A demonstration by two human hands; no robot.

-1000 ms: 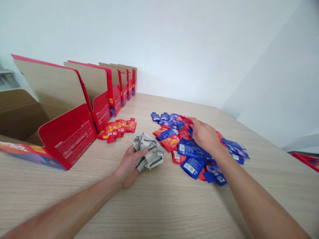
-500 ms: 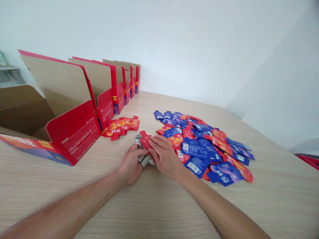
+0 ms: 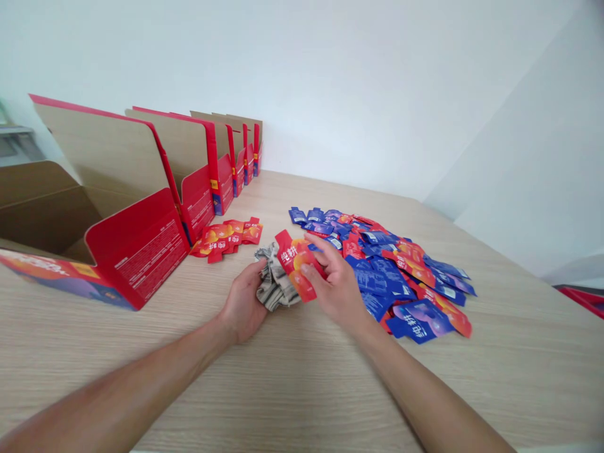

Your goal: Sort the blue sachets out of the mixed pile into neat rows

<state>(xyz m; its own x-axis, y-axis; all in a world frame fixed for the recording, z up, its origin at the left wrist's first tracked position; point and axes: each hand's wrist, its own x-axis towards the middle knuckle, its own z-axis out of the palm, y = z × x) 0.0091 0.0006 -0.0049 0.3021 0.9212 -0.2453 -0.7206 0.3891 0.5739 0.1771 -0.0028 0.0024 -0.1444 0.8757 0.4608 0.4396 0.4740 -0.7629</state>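
Observation:
My right hand (image 3: 333,280) pinches a red-and-orange sachet (image 3: 296,261) with white lettering, its printed front turned up. Close beside it, my left hand (image 3: 248,302) is closed on a crumpled grey striped cloth (image 3: 274,283). The sachet overlaps the cloth's right side; whether they touch I cannot tell. Right of my right hand spreads a loose pile of blue and red sachets (image 3: 387,270). Beyond my left hand, several red-and-orange sachets (image 3: 229,236) lie overlapping in a small group on the table.
Several open red cardboard boxes (image 3: 141,255) stand in a row along the left, running back toward the white wall (image 3: 340,94). A red-edged object (image 3: 580,301) shows at the far right. Everything rests on a pale wood-grain table (image 3: 292,377).
The sachet has been turned over from its plain red side to its printed front and lifted slightly rightward off the cloth by my right hand. My left hand still holds the cloth.

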